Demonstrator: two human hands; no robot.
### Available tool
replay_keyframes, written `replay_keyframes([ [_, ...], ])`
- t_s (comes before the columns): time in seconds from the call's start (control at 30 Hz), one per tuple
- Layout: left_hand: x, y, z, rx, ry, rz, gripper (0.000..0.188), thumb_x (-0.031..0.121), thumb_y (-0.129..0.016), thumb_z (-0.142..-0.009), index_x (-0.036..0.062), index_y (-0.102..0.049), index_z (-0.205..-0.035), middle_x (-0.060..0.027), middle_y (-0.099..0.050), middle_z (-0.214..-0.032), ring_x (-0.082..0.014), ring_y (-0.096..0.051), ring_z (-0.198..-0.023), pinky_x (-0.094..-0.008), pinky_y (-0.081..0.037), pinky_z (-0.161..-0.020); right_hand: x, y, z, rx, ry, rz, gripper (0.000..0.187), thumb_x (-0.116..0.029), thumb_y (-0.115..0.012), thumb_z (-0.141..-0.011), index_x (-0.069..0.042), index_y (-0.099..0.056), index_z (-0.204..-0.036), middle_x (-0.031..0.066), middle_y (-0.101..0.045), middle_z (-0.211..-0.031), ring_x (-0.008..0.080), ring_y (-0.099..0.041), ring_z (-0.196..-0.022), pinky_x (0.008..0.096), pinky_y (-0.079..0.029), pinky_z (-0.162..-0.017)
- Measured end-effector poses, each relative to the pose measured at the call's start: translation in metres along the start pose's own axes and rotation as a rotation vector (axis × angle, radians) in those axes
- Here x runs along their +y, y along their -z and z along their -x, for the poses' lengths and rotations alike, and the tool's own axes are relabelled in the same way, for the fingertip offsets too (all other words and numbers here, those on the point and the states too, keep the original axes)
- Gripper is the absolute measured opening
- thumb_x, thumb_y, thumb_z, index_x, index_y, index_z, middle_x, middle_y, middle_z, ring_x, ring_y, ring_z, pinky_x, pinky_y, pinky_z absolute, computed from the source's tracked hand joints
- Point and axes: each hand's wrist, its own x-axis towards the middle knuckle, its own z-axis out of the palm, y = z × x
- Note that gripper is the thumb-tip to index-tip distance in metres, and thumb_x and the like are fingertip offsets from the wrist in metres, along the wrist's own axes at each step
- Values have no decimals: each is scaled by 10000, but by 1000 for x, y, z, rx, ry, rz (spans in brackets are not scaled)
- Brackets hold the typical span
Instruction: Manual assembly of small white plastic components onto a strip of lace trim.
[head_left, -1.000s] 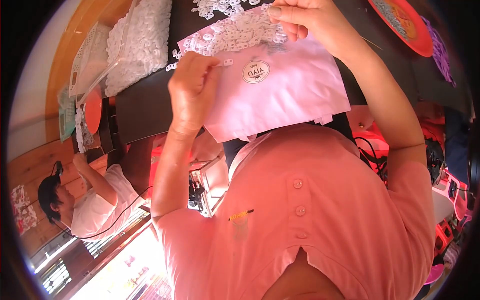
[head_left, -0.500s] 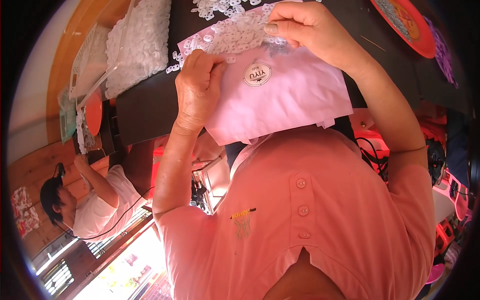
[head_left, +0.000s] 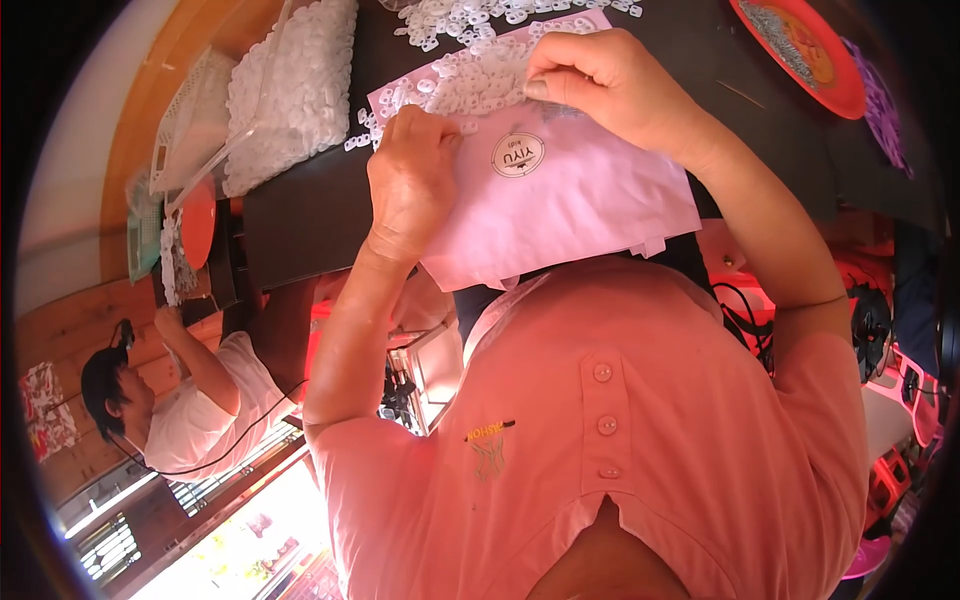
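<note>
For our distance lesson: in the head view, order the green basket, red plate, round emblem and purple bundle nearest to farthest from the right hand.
From the right hand:
1. Round emblem, on the pink bag
2. Red plate, right
3. Purple bundle, farther right
4. Green basket, far left

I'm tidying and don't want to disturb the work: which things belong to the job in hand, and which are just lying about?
Seemingly in the job:
white plastic pieces, heaped by the left hand
pink sheet beneath them
grey bits, by the right hand
perhaps the red plate of similar bits

Apparently lying about:
purple bundle
thin stick
green container, far left
</note>
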Motion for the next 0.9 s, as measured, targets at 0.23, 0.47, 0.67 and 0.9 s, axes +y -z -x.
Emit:
replay_keyframes([
  [0.23, 48, 19, -21, -84, 820, 1317, 102, 78, -596, -905, -18, -624, -886, -39, -591, -735, -80, -499, -605, -222, -375, -533, -11, -8, 2, 72, 230, -132, 171, 21, -642, -772, -12, -651, -939, 75, -639, -795, 174, -631, -721, 286, -491, -671],
  [0.47, 51, 10, -33, -173, 935, 1663, 128, 85, -536, -930, -35, -582, -922, -83, -596, -771, -144, -533, -621, -259, -382, -525, -11, -5, 5, 81, 180, -231, 115, 15, -630, -782, -6, -658, -891, 74, -651, -766, 165, -635, -697, 285, -494, -657],
  [0.67, 52, 15, -33, -164, 932, 1767, 120, 87, -572, -911, -29, -589, -885, -71, -598, -769, -140, -540, -623, -261, -394, -531, -7, -4, 4, 91, 129, -281, 59, -15, -636, -784, -4, -630, -842, 69, -650, -728, 133, -618, -662, 270, -487, -635],
  [0.9, 16, 0, -9, 74, 577, 705, 140, 72, -745, -784, 3, -642, -847, -16, -626, -719, -79, -549, -605, -233, -469, -565, -5, 5, 0, 239, -64, -274, 72, 6, -629, -848, -3, -561, -827, 20, -581, -712, 72, -523, -670, 254, -439, -597],
])
